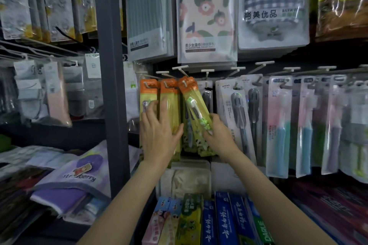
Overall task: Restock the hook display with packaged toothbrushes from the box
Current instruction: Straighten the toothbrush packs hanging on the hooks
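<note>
- On the hooks point(180, 68): three orange-topped toothbrush packs.
- Left hand point(159, 127): fingers straight, flat against the two left packs point(169, 95).
- Right hand point(219, 131): fingers pinching the tilted third pack point(194, 103) near its lower end.

Hanging goods crowd the display wall. Three rows of orange-topped yellow toothbrush packs point(169, 105) hang side by side on white-tipped metal hooks point(180, 68); the rightmost pack tilts against the neighbouring grey-carded black toothbrush packs point(237, 113). Large bagged towels point(207, 16) hang low just above the hook tips. A dark upright shelf post point(111, 85) walls off the left. Below, upright toothpaste boxes point(219, 221) stand close together, with open air in front of them.
</note>
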{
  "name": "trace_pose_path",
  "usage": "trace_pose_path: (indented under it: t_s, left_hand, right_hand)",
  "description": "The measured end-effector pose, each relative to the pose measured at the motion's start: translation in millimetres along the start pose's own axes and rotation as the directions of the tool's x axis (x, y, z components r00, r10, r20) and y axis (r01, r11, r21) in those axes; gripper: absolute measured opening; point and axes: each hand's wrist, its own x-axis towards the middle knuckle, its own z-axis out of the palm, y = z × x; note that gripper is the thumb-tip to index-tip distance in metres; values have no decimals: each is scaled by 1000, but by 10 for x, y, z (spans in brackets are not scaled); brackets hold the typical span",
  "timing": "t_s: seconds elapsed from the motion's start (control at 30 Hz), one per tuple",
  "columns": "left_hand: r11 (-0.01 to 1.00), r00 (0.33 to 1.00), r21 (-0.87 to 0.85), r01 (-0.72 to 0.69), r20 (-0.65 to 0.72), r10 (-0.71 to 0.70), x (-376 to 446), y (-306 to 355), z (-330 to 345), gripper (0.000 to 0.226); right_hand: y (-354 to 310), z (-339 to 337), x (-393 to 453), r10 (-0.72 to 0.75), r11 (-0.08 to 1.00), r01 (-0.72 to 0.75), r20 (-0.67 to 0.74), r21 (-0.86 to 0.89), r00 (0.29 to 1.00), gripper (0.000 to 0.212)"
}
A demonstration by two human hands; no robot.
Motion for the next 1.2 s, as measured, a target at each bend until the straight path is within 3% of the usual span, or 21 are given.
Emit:
trace_pose_path:
  t_s: [0.17,0.3,0.43,0.83,1.0,1.2]
  left_hand:
    - [990,968,-13,139,215,-133,-51,-1,23,101]
    - [982,962,-52,180,215,-165,34,62,72,105]
    - [974,976,-182,136,193,-100,20,18,68,100]
    - [944,979,-303,131,189,-75,61,-210,10,99]
    - [935,970,-283,212,174,-167,61,-94,138,101]
    - [920,960,-285,269,158,-232,33,28,269,104]
  right_hand:
    - [-10,23,17,25,999,-25,12,28,1000,44]
    - [-7,39,13,27,997,-28,22,67,999,42]
    - [-5,34,16,27,995,-29,20,98,999,41]
    - [1,72,31,26,995,-28,20,94,999,40]
    - [-44,110,21,85,982,-108,152,153,985,35]
    - [-47,160,4,89,975,-128,206,184,975,43]
